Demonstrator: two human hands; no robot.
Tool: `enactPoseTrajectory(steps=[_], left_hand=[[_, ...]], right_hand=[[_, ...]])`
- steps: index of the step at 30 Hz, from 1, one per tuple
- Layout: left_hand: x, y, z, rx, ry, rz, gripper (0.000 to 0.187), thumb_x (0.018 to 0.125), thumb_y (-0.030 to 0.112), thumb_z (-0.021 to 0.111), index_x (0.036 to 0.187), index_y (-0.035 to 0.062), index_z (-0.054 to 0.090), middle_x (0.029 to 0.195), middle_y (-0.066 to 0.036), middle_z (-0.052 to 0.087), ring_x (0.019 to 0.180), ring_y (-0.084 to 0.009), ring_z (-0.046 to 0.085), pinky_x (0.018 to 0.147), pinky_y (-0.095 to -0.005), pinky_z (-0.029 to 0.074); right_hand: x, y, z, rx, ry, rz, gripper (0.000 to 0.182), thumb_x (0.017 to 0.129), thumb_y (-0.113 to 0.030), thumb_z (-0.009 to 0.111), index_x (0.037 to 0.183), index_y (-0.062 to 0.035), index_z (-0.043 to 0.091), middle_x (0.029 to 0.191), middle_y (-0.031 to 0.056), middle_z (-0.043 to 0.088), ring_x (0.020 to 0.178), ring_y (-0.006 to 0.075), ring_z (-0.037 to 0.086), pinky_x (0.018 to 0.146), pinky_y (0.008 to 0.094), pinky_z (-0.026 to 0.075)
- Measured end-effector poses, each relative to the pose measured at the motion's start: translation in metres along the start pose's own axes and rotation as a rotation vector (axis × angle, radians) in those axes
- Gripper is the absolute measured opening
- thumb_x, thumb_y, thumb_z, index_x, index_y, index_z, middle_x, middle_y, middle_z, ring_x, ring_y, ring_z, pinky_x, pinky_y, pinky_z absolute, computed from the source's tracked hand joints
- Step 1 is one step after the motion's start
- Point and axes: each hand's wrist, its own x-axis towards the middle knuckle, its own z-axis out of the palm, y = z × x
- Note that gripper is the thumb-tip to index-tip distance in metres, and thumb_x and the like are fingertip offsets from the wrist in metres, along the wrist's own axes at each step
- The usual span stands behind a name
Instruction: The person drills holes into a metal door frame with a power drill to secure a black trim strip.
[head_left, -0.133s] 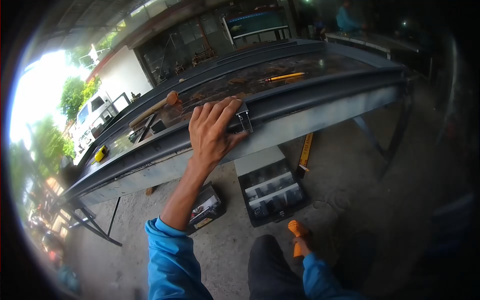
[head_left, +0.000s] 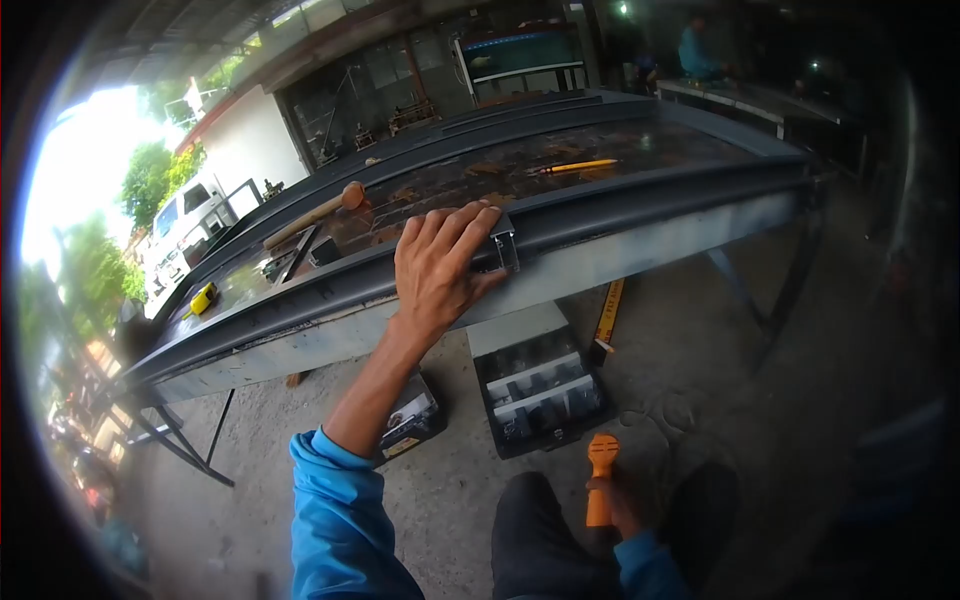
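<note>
Two hands in view. Left hand point(head_left: 438, 268) lies palm-down on the near edge of the long steel workbench point(head_left: 640, 235), fingers spread and curled over the rail, fingertips touching a small metal clamp point(head_left: 503, 246) at its 3 o'clock. Right hand point(head_left: 612, 498), low at 5 o'clock from the left, is closed round an orange-handled tool point(head_left: 601, 462), handle end pointing up. Open toolbox point(head_left: 538, 392) on the floor at 12 o'clock of it. Yellow strip point(head_left: 609, 310) beside the box carries print, too small to read.
</note>
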Motion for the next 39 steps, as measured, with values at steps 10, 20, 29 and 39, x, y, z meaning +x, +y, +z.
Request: enactPoseTrajectory(steps=[10, 20, 29, 39], left_hand=[[0.002, -0.005, -0.002, 0.004, -0.004, 0.034, 0.079, 0.048, 0.033, 0.088, 0.120, 0.0087, 0.065, 0.120, -0.003, 0.068, 0.099, -0.0220, 0.062, 0.082, -0.0359, 0.043], [0.003, -0.003, -0.002, 0.019, -0.004, 0.028, 0.080, 0.047, 0.032, 0.089, 0.119, 0.0097, 0.064, 0.118, -0.003, 0.068, 0.096, -0.0214, 0.061, 0.080, -0.0352, 0.042], [0.003, -0.004, -0.001, 0.011, -0.004, 0.021, 0.078, 0.048, 0.031, 0.090, 0.119, 0.0104, 0.064, 0.118, -0.002, 0.068, 0.097, -0.0220, 0.061, 0.081, -0.0359, 0.042], [0.002, -0.006, 0.002, 0.001, 0.006, 0.029, 0.079, 0.050, 0.034, 0.089, 0.121, 0.0114, 0.064, 0.118, -0.002, 0.067, 0.098, -0.0211, 0.061, 0.082, -0.0351, 0.043]], right_hand=[[-0.136, -0.113, -0.005, -0.181, 0.078, -0.742, 0.028, 0.082, -0.020, 0.079, 0.103, -0.0057, 0.066, 0.081, -0.0001, 0.066, 0.071, 0.0137, 0.064, 0.065, 0.0291, 0.052], [-0.150, -0.164, -0.007, -0.790, 0.188, -1.324, 0.045, 0.083, -0.017, 0.077, 0.122, -0.0043, 0.060, 0.095, 0.0072, 0.070, 0.082, 0.0131, 0.066, 0.073, 0.0260, 0.054], [-0.162, -0.260, 0.040, -0.649, 0.050, -1.622, 0.046, 0.088, -0.027, 0.074, 0.114, 0.0086, 0.063, 0.109, 0.0246, 0.068, 0.091, 0.0325, 0.073, 0.073, 0.0381, 0.062], [-0.165, -0.271, 0.061, -0.624, 0.032, -1.537, 0.051, 0.085, -0.022, 0.077, 0.120, 0.0101, 0.059, 0.116, 0.0256, 0.066, 0.100, 0.0342, 0.071, 0.083, 0.0414, 0.060]])
